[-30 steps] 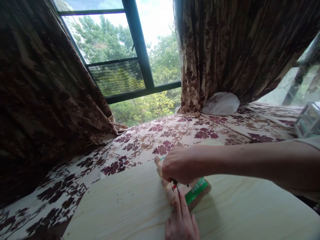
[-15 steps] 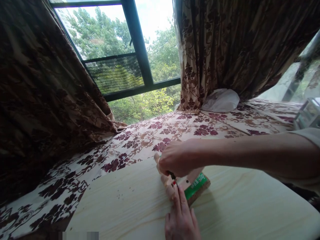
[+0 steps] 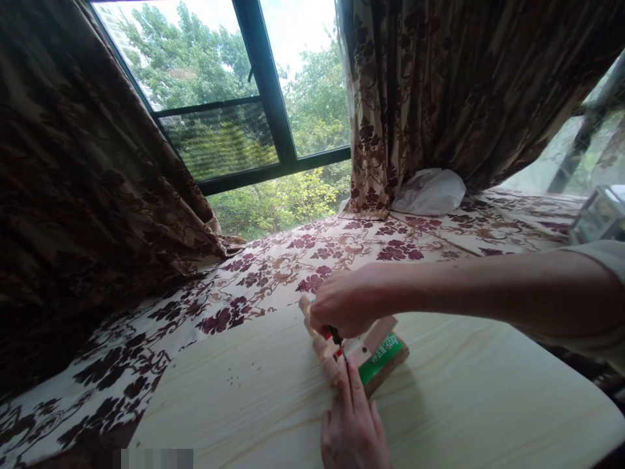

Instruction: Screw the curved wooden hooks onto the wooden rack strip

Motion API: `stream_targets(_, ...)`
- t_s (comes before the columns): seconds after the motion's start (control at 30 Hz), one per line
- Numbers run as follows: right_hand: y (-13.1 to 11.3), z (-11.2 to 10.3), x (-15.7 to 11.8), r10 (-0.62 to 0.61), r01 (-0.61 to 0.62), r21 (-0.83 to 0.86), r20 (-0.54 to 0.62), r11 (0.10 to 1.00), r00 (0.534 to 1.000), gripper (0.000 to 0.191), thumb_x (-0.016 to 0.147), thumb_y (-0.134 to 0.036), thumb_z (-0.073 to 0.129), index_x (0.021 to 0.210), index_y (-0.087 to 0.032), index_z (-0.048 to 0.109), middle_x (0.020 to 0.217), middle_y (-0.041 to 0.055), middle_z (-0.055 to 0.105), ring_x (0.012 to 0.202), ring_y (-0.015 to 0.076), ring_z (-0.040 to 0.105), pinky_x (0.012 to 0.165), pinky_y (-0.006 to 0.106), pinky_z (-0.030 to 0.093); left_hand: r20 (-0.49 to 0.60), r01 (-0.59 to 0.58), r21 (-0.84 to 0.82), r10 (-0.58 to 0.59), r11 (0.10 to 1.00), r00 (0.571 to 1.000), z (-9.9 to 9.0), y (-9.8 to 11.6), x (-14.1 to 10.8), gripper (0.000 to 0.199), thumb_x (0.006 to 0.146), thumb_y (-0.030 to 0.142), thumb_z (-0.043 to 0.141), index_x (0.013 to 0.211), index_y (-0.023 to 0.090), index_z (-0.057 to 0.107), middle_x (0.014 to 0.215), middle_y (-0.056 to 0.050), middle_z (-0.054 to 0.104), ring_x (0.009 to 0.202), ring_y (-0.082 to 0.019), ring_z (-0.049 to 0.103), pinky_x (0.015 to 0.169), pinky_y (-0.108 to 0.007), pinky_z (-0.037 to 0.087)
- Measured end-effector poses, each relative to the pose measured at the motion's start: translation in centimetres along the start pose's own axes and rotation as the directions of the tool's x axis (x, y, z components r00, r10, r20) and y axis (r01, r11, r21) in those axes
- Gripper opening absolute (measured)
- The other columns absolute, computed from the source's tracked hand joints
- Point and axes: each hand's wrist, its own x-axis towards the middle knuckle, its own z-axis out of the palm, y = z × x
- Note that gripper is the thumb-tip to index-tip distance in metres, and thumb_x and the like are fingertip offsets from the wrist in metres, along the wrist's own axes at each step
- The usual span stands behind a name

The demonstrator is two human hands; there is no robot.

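Note:
My right hand (image 3: pixel 342 303) is closed round a dark tool (image 3: pixel 335 335), whose thin tip points down toward my left fingertips; most of its handle is hidden. Below it, my left hand (image 3: pixel 352 420) has two long fingers pressed together against the lower end of a pale wooden piece (image 3: pixel 328 365) with a wavy edge. A flat pale strip (image 3: pixel 381 332) with dark holes joins or lies against this piece. Beneath them is a green-labelled block (image 3: pixel 383 359) with brown sides. A bit of red shows beside the tool.
The pale wood-grain board (image 3: pixel 234 404) carries small dark specks (image 3: pixel 233 378) on its left. Patterned cloth (image 3: pixel 273 277) spreads behind it. A white plastic bag (image 3: pixel 430 192) lies by the curtain (image 3: pixel 371 130), and a clear box (image 3: pixel 600 212) stands far right.
The right hand has lifted slightly and tilted, showing more of the dark tool and the red bit. My left hand stays almost where it was. The whole view has shifted a little.

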Motion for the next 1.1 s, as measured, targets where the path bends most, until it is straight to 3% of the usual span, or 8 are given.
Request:
stream_targets(0.13,-0.3,0.1,0.1,-0.023,0.023,-0.012,0.008,1.000,1.000,0.023,0.075,-0.008,0.056,0.089,-0.015,0.073,0.074,0.0034,0.061,0.058,0.0113,0.044,0.052,0.028,0.031,0.009,-0.004,0.005,0.004,1.000,1.000,0.0,0.0,-0.1,0.053,0.075,0.014,0.063,0.127,0.017,0.052,0.133,-0.006,0.054,0.059,-0.013,0.061,0.055,-0.029,0.052)
stream_targets(0.37,0.0,0.6,0.4,0.037,-0.038,-0.023,-0.018,0.999,0.999,0.024,0.078,-0.026,0.059,0.092,-0.011,0.071,0.069,0.0059,0.060,0.057,0.0132,0.045,0.050,0.028,0.030,0.016,0.003,-0.031,-0.002,1.000,1.000,0.3,-0.1,-0.4,0.056,0.076,0.015,0.061,0.131,0.020,0.049,0.135,-0.006,0.052,0.063,-0.014,0.062,0.056,-0.028,0.052)
stream_targets(0.6,-0.4,0.5,0.3,-0.021,0.020,-0.014,-0.042,1.000,0.999,0.021,0.073,-0.006,0.058,0.087,-0.012,0.072,0.081,0.0063,0.064,0.060,0.0105,0.044,0.051,0.026,0.030,0.015,-0.001,-0.034,0.001,0.999,1.000,0.3,-0.1,-0.4,0.055,0.078,0.015,0.059,0.132,0.019,0.048,0.136,-0.005,0.051,0.063,-0.014,0.062,0.058,-0.029,0.052)
stream_targets(0.9,0.1,1.7,0.6,0.069,-0.068,0.006,-0.092,0.998,0.993,0.022,0.076,-0.023,0.059,0.089,-0.009,0.070,0.070,0.0083,0.061,0.062,0.0148,0.050,0.052,0.027,0.033,0.027,-0.011,-0.024,0.012,1.000,1.000,0.1,-0.2,-0.5,0.059,0.075,0.016,0.062,0.132,0.017,0.047,0.137,-0.006,0.050,0.061,-0.013,0.059,0.056,-0.029,0.052)
stream_targets(1.1,-0.3,0.6,-0.1,0.000,0.000,-0.001,-0.065,1.000,0.998,0.023,0.073,-0.008,0.056,0.090,-0.013,0.071,0.077,0.0059,0.063,0.062,0.0137,0.049,0.051,0.028,0.033,0.013,-0.008,-0.002,0.008,1.000,1.000,-0.2,-0.1,-0.1,0.054,0.076,0.017,0.059,0.129,0.019,0.051,0.134,-0.005,0.053,0.059,-0.012,0.058,0.058,-0.029,0.052)
